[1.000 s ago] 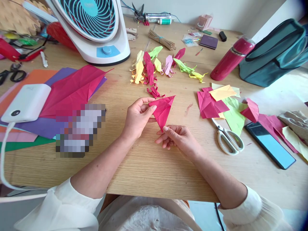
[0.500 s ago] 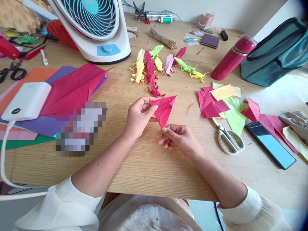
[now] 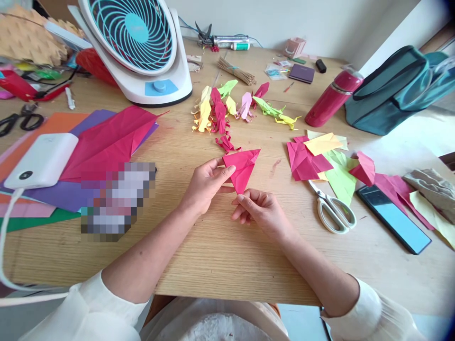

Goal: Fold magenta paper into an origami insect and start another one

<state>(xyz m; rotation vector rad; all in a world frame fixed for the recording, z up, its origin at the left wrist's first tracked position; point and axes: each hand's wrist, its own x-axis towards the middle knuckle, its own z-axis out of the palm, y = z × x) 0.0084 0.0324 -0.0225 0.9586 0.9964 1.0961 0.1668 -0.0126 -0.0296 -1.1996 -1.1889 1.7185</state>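
A folded piece of red origami paper (image 3: 243, 166), roughly triangular and creased, is held above the table between both hands. My left hand (image 3: 208, 184) pinches its left corner, thumb on top and fingers behind. At the lower tip, my right hand (image 3: 258, 210) grips the paper between thumb and forefinger, its other fingers curled. Just beyond the paper lies a small red folded figure (image 3: 226, 142). Farther back stand several folded figures in red, yellow, green and pink, among them an orange-yellow one (image 3: 204, 116).
White-handled scissors (image 3: 334, 213), folded paper pieces (image 3: 307, 161) and a phone (image 3: 394, 220) lie to the right. A red flask (image 3: 329, 102) stands behind them. On the left are coloured sheets (image 3: 103, 142), a white power bank (image 3: 40, 161) and a fan (image 3: 159, 90).
The camera view has tilted slightly, so the scene sits lower in the picture. Both hands keep the same hold on the red paper, with hardly any movement.
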